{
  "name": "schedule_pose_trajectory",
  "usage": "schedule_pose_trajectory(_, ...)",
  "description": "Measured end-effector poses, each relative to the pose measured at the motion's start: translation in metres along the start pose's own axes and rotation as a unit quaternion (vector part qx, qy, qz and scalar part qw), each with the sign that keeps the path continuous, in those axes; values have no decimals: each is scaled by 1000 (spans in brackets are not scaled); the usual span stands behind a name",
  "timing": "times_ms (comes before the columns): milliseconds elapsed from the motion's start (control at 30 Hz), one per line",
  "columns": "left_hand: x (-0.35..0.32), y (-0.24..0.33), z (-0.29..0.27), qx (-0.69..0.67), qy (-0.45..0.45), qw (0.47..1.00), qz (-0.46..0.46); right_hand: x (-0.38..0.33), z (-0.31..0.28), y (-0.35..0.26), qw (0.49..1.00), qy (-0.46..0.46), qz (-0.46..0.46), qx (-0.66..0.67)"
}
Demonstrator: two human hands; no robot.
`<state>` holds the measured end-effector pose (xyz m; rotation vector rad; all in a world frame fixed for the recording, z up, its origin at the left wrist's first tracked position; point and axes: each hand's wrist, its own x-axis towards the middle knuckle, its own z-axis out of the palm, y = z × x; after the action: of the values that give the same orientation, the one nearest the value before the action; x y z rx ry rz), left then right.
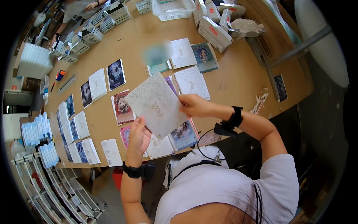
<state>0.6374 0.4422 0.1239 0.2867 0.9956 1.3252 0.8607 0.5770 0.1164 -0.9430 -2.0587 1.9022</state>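
A large pale card (pixel 156 102) with a fine grey pattern and gold lettering is held up over the table; whether it is one sheet or a thin stack I cannot tell. My left hand (pixel 139 137) pinches its lower left edge, thumb on top. At its right edge, my right hand (pixel 195 106) grips with curled fingers. Beneath and around it lie a red illustrated card (pixel 122 107), a pink one (pixel 125 135), a blue one (pixel 184 135) and a white patterned stack (pixel 192 82). The held card partly hides a purple card (pixel 171 85).
Dark illustrated cards (pixel 116 74) and white stacks (pixel 82 124) line the table's left. White cartons (pixel 214 33) and a white basket (pixel 173 11) stand at the far side. Small boxes (pixel 91 34) sit far left, near another person's arm (pixel 91 5). A metal bar (pixel 298 46) crosses the right.
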Motion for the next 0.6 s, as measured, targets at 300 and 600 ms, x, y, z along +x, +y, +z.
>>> schedule_pose_trajectory(300,-61,37,-26,37,175,982,58,133,-170,124,954,274,121,11)
schedule_pose_trajectory(600,-211,9,-80,-12,403,906,131,191,-186,176,874,384,187,-232)
